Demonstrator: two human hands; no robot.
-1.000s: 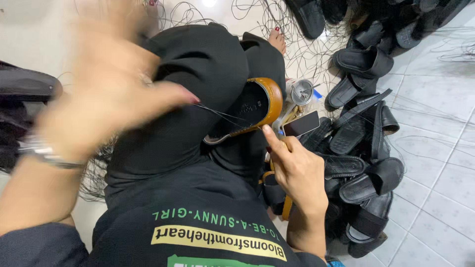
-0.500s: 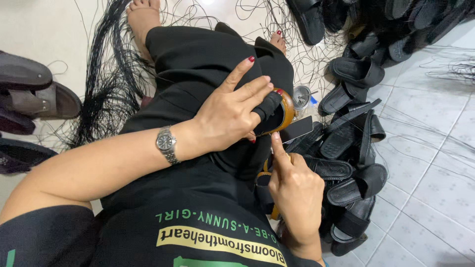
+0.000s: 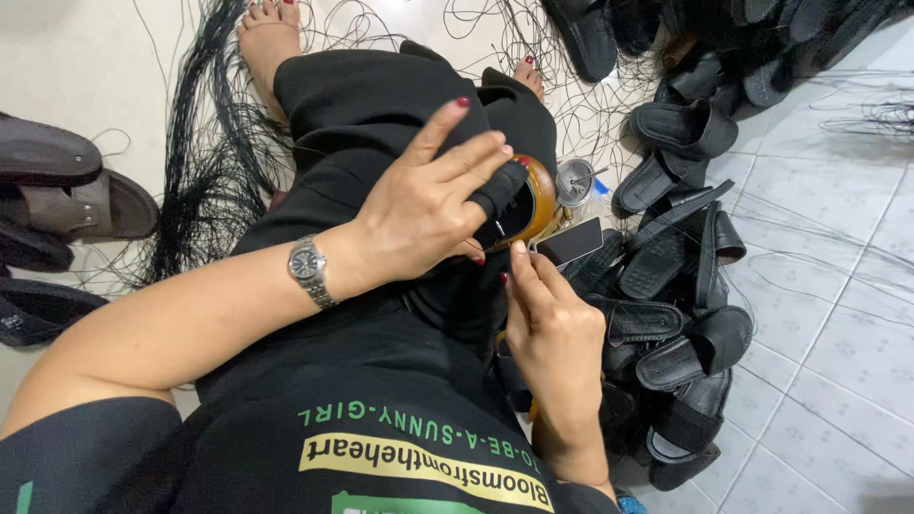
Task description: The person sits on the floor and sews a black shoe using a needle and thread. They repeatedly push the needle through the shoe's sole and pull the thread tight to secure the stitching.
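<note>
Our left hand [image 3: 428, 205] lies curled over the sandal [image 3: 522, 202], fingers folded down on its black strap and holding it firmly against our lap, the forefinger lifted free. Our right hand [image 3: 552, 333] comes up from below with thumb and forefinger pinched together just under the sandal's near edge; whether they hold a needle or a thread we cannot tell, it is too fine to see. So the sandal sits directly beyond the right fingertips and under the left palm, and the left hand is the nearer of the two. Its long axis runs slantwise, up and to the right, away from us. It shows a tan, glossy sole edge and a black strap, mostly covered by our fingers. Just beside it lie a dark phone [image 3: 569, 242] and a small round lidded cup [image 3: 574, 181]; black sandals [image 3: 681, 286] are heaped on the tiled floor [image 3: 838, 314] to the right, loose black threads [image 3: 205, 181] to the left.
</note>
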